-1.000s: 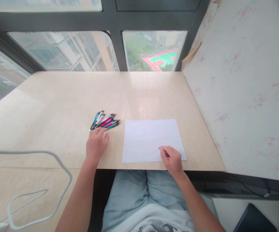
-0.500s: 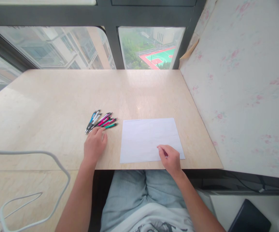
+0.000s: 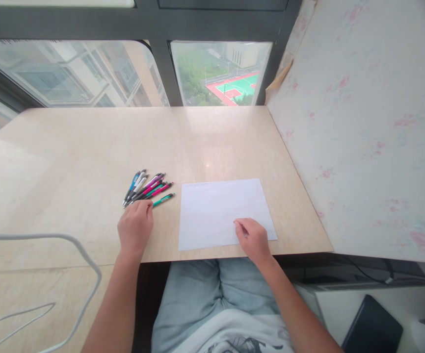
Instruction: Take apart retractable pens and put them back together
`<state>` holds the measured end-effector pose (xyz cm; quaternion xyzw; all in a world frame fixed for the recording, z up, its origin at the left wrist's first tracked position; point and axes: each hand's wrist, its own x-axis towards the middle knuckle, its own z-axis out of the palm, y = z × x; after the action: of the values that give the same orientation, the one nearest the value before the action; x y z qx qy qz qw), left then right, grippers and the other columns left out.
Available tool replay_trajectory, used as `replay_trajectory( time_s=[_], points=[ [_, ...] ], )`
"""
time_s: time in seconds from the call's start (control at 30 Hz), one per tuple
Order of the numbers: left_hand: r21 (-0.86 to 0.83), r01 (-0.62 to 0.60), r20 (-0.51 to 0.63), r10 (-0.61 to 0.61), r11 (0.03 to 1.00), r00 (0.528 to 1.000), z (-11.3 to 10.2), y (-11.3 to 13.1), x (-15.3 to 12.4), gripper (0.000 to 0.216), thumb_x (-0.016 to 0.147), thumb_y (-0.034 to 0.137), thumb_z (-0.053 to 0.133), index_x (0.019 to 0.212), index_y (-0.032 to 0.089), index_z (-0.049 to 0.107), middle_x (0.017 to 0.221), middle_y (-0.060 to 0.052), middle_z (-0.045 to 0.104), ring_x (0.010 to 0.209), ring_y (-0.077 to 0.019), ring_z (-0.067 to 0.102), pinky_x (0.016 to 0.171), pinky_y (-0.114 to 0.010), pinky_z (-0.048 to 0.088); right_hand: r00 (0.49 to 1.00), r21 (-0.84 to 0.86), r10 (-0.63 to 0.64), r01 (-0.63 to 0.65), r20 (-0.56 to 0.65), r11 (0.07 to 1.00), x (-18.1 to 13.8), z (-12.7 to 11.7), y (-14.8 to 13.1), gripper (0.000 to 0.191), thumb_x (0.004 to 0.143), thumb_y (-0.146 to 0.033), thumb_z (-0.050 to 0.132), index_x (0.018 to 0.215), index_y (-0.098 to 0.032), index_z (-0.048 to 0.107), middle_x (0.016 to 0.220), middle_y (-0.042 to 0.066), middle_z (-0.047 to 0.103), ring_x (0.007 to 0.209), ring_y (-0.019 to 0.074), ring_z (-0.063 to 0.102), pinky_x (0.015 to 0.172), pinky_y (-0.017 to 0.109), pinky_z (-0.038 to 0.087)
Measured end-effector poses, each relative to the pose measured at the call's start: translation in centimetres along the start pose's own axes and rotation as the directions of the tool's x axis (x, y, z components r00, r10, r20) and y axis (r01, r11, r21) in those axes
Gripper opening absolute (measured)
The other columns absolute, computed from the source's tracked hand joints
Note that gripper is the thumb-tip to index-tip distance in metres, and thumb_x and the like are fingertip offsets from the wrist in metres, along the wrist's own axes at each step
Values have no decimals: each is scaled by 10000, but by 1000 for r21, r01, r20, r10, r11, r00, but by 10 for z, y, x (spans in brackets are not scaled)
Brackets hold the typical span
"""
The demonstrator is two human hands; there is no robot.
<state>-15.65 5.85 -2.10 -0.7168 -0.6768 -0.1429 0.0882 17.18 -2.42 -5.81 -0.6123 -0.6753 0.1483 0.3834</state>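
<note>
A green pen [image 3: 164, 200] lies at the near side of the pen pile, its lower end pinched in my left hand [image 3: 136, 224]. Several pens [image 3: 149, 187] in blue, white, purple, pink and green are heaped just beyond that hand, their tips pointing down and left. To the right, a white sheet of paper [image 3: 212, 213] is flat on the table, with a faint line of print along its top edge. My right hand [image 3: 253, 239] rests over the sheet's lower right part, fingers curled together; whether anything is in them is hidden.
The pale table [image 3: 205, 137] reaches back to a window [image 3: 220, 73]. A papered wall [image 3: 363, 122] bounds the right side. A thick white cable [image 3: 83, 250] loops at the front left. Low on the right is a dark flat object [image 3: 374, 326].
My left hand has closed on the green pen and drawn it slightly toward me, apart from the pile. The right hand stays over the paper. The whole view has shifted a little.
</note>
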Motion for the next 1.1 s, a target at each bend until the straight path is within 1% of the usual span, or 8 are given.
replay_trajectory(
  time_s=[0.27, 0.47, 0.57, 0.7, 0.77, 0.87, 0.97, 1.1],
  points=[
    [-29, 25, 95, -22, 999, 995, 0, 10, -3, 355, 963, 340, 462, 1244, 185, 614, 1177, -122, 640, 998, -266, 630, 720, -344, 474, 999, -42, 2, 0, 51, 999, 2, 1, 0, 231, 949, -222, 489, 860, -190, 699, 731, 33, 684, 672, 168, 585, 683, 284, 441],
    [38, 49, 276, -58, 998, 959, -10, 15, 11, 303, 973, 370, 424, 1074, 197, 651, 1099, -104, 643, 817, -238, 646, 582, -317, 420, 999, -73, -24, 27, 47, 997, 2, 3, 1, 225, 948, -206, 490, 863, -194, 698, 745, 38, 690, 698, 172, 598, 689, 287, 442],
    [59, 71, 276, -84, 996, 957, -13, 20, 16, 303, 972, 370, 414, 1083, 191, 631, 1131, -117, 639, 774, -242, 643, 552, -313, 393, 997, -98, -51, 56, 53, 994, 2, 4, 1, 222, 949, -191, 489, 858, -195, 691, 763, 47, 694, 732, 182, 615, 697, 292, 446],
    [-225, 170, 199, -126, 959, 972, -16, 27, 13, 264, 963, 370, 430, 1066, 188, 593, 1064, -102, 659, 765, -215, 636, 620, -316, 440, 993, -132, -93, 101, 69, 986, 2, 5, 1, 225, 954, -176, 481, 862, -199, 685, 771, 52, 685, 754, 189, 614, 702, 298, 451],
    [-501, 250, 226, -154, 828, 962, -17, 35, 7, 235, 947, 386, 471, 1022, 188, 572, 927, -64, 667, 676, -177, 606, 634, -309, 461, 992, -144, -103, 112, 73, 983, 2, 6, 1, 227, 958, -174, 478, 865, -200, 683, 772, 53, 680, 757, 190, 609, 705, 299, 451],
    [-835, 363, 326, -158, 413, 932, -19, 59, -7, 273, 926, 449, 525, 984, 184, 555, 869, -38, 651, 589, -127, 557, 559, -270, 452, 994, -171, -94, 103, 57, 980, 2, 8, -1, 229, 967, -176, 471, 883, -195, 682, 784, 58, 680, 757, 194, 604, 707, 304, 448],
    [-897, 426, 408, -146, 123, 901, -21, 92, -21, 306, 884, 438, 611, 1053, 186, 567, 851, -21, 647, 537, -96, 525, 501, -239, 415, 995, -227, -89, 96, 39, 969, 2, 8, -3, 229, 971, -177, 463, 941, -188, 689, 801, 66, 680, 763, 201, 595, 705, 312, 442],
    [-852, 511, 520, -73, -113, 851, -21, 128, -36, 336, 861, 413, 663, 1099, 185, 598, 836, -11, 639, 514, -66, 496, 489, -213, 390, 993, -350, -108, 115, 42, 930, 2, 8, -7, 249, 950, -214, 519, 1135, -187, 684, 805, 77, 664, 788, 219, 564, 683, 314, 422]
  ],
)
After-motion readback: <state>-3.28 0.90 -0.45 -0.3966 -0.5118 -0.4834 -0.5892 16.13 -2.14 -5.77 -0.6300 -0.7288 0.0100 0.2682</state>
